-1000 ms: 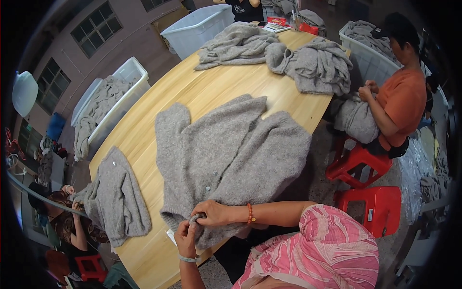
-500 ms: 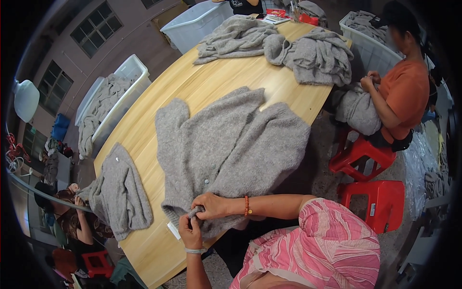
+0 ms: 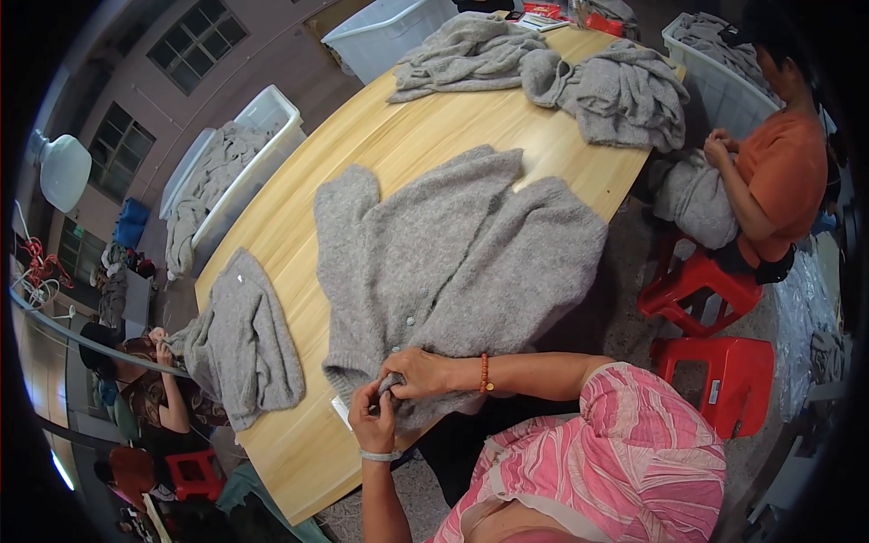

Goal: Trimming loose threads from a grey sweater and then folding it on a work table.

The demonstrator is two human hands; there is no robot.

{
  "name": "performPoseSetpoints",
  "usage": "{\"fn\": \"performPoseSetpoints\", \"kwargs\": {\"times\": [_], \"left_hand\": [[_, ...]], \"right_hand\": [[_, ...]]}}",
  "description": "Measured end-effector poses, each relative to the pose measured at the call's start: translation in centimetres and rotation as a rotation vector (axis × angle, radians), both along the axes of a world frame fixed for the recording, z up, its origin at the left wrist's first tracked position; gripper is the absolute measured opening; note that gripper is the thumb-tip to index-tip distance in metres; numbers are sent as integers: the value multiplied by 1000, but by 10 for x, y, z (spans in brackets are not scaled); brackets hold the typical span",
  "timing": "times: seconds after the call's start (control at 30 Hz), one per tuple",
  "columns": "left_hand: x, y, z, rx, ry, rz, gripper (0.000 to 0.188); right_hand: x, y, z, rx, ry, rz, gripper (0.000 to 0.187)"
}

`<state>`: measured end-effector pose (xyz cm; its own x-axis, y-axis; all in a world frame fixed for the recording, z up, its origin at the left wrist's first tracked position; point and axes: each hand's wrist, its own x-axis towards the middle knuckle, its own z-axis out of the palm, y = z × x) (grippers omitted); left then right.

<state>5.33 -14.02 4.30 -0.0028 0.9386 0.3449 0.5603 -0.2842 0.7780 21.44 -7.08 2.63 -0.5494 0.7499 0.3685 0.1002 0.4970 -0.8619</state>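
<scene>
A grey fuzzy cardigan (image 3: 453,253) lies spread flat on the light wooden table (image 3: 380,136), its button placket running down toward me. My left hand (image 3: 373,418) pinches the cardigan's lower hem at the table's near edge. My right hand (image 3: 418,373), with an orange bead bracelet at the wrist, grips the same hem just above the left hand, fingers closed on the knit. A small white tag (image 3: 340,412) shows under the hem beside the left hand.
A folded grey sweater (image 3: 244,344) lies at the table's left. More grey knits (image 3: 625,86) are heaped at the far end. White bins (image 3: 262,118) stand along the left. A person in orange (image 3: 778,172) sits at right handling a garment. Two red stools (image 3: 724,362) stand nearby.
Both hands stay on the cardigan's lower hem; the fingers have shifted slightly along the edge. The cardigan itself has not moved on the table.
</scene>
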Motion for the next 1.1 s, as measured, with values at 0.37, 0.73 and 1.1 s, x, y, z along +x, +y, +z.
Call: {"fn": "performPoseSetpoints", "kwargs": {"times": [0.37, 0.73, 1.1], "left_hand": [[-2, -9, 8, 47, 193, 31, 13], [-21, 0, -14, -112, 160, 16, 10], [-51, 6, -54, -431, -425, -11, 10]], "right_hand": [[-11, -4, -6, -10, -63, 38, 28], [-13, -4, -18, -87, -126, 45, 30], [-30, -5, -36, -48, -155, -20, 26]]}}
